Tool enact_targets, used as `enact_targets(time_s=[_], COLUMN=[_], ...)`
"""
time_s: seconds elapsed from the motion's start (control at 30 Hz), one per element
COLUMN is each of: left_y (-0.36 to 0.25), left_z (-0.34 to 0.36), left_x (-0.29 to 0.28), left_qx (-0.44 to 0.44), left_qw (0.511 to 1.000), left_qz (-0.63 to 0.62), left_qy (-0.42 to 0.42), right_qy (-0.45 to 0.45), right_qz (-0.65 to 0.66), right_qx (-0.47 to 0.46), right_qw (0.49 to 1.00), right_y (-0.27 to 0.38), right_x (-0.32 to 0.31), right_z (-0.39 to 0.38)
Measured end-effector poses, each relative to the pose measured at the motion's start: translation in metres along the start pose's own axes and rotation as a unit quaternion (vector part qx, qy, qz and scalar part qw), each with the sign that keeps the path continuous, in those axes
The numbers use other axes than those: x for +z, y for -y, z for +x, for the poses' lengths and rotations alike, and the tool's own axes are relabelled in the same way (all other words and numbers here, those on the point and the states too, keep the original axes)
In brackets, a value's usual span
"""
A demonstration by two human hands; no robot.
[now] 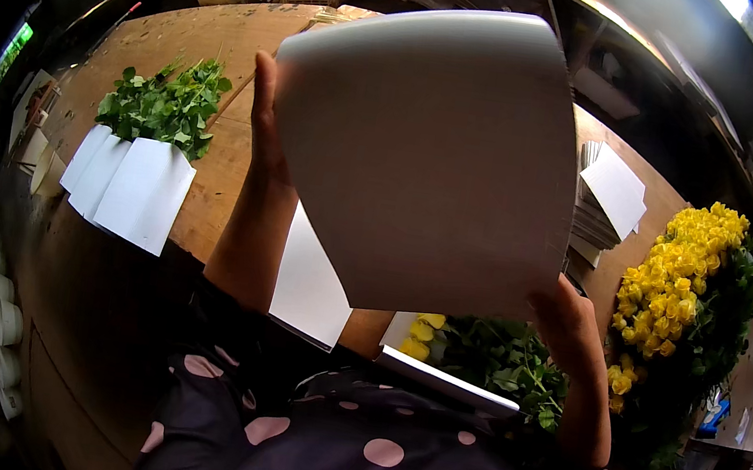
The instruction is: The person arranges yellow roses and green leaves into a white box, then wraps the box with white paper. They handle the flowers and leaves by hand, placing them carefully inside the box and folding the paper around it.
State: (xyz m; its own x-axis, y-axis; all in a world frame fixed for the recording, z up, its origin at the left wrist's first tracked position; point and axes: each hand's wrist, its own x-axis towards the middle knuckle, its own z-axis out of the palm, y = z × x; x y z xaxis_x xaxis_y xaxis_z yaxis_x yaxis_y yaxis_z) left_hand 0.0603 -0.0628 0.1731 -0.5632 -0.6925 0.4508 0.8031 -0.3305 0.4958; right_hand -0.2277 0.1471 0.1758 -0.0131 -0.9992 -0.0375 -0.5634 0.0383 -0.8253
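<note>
Both hands hold up one large white sheet of paper (425, 156), curved, in front of the camera. My left hand (265, 125) grips its left edge, the thumb showing along the side. My right hand (565, 322) grips the lower right corner. Under the sheet, a bunch of yellow roses (475, 353) with green leaves lies on the wooden table (193, 40), partly wrapped in white paper (447, 382). Another white sheet (308, 288) lies flat next to it.
At the left lie wrapped bunches in white paper (131, 184) with green stems (165, 107) sticking out. A stack of white sheets (604, 203) sits at the right, beside a big pile of yellow roses (676, 274). White cups (3, 328) line the left edge.
</note>
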Motion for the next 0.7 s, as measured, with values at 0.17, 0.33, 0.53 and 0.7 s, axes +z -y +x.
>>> enact_targets(time_s=[0.17,0.33,0.53,0.7], left_y=[0.067,0.126,0.158,0.182], left_z=[0.026,0.007,-0.010,-0.030], left_x=[0.017,-0.004,-0.037,-0.027], left_qx=[-0.104,-0.212,-0.227,-0.118], left_qw=[0.940,0.884,0.827,0.623], left_qz=[0.324,0.416,0.512,0.771], left_qy=[0.020,0.025,0.045,-0.060], right_qy=[0.039,0.202,0.292,0.301], right_qz=[0.056,-0.098,-0.170,-0.170], right_qx=[0.122,0.292,0.328,0.345], right_qw=[0.990,0.930,0.882,0.872], right_y=[-0.106,-0.150,-0.146,-0.140], right_x=[0.006,0.039,0.047,0.052], right_z=[-0.060,-0.090,-0.072,-0.065])
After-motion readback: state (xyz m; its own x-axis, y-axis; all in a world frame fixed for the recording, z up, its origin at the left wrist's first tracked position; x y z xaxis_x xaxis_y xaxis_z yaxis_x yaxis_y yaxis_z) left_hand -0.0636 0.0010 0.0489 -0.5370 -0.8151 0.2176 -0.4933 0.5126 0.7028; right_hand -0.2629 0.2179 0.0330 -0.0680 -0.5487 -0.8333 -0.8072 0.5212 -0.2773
